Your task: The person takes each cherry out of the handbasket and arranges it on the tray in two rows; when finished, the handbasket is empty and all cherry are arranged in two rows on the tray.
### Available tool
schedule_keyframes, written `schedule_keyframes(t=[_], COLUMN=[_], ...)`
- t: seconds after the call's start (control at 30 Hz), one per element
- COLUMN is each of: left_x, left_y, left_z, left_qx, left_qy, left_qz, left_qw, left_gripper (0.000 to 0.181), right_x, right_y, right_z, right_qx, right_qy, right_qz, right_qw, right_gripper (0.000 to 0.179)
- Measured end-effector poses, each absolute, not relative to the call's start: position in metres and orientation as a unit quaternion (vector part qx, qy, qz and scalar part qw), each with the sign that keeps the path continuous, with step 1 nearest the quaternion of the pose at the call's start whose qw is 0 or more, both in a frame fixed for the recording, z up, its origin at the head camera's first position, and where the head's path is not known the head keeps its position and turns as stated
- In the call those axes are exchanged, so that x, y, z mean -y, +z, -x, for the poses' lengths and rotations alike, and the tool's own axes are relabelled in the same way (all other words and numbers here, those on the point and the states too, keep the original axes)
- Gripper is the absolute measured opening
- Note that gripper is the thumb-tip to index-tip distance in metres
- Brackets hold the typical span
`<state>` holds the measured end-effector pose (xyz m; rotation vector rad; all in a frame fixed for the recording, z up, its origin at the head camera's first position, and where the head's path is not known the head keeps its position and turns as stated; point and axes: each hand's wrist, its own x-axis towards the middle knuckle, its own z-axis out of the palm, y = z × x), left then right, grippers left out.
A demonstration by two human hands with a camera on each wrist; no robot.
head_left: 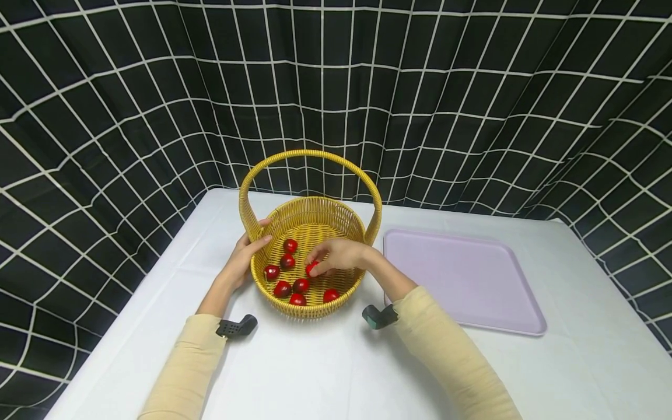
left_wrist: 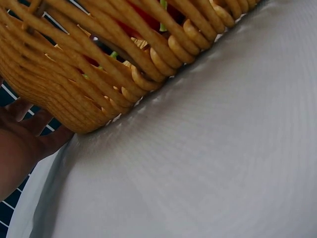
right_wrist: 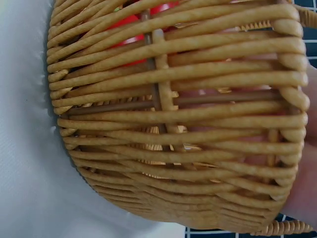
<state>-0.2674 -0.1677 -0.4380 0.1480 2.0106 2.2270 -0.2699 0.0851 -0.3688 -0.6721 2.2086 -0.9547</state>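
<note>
A yellow woven basket [head_left: 307, 312] with a tall arched handle stands on the white table, several small round dark-red fruits [head_left: 282, 289] lying in its lower and left part. At its left side, my left hand [head_left: 244, 254] grips the rim by the handle's foot, thumb over the edge. My right hand [head_left: 338, 255] reaches inside over the right rim and pinches one red fruit [head_left: 312, 269] between thumb and fingers. In the left wrist view, fingers [left_wrist: 54, 139] lie against the woven wall. Through the weave [right_wrist: 183, 119] in the right wrist view, my right hand shows only in part.
To the right of the basket lies a pale purple tray [head_left: 457, 274] with a raised rim. The handle [head_left: 310, 153] arches above the basket's opening. A black curtain [head_left: 336, 87] with a white grid hangs behind and on both sides of the table [head_left: 304, 373].
</note>
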Motion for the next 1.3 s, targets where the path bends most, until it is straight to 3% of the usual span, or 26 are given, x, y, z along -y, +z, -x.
schedule_keyframes(t=[0.63,1.3], left_x=[0.168,0.168], left_y=[-0.434,-0.433], left_z=[0.27,0.27], left_qx=[-0.649,-0.657], left_qy=[0.754,0.747], left_qz=[-0.051,-0.049], left_qw=[0.089,0.091], left_gripper=[0.057,0.055], right_x=[-0.107,-0.149], right_y=[-0.361,-0.352], right_z=[0.264,0.234], right_qx=[-0.772,-0.782], right_qy=[-0.488,-0.502], right_qz=[0.225,0.261], right_qw=[0.339,0.261], right_gripper=[0.036,0.041])
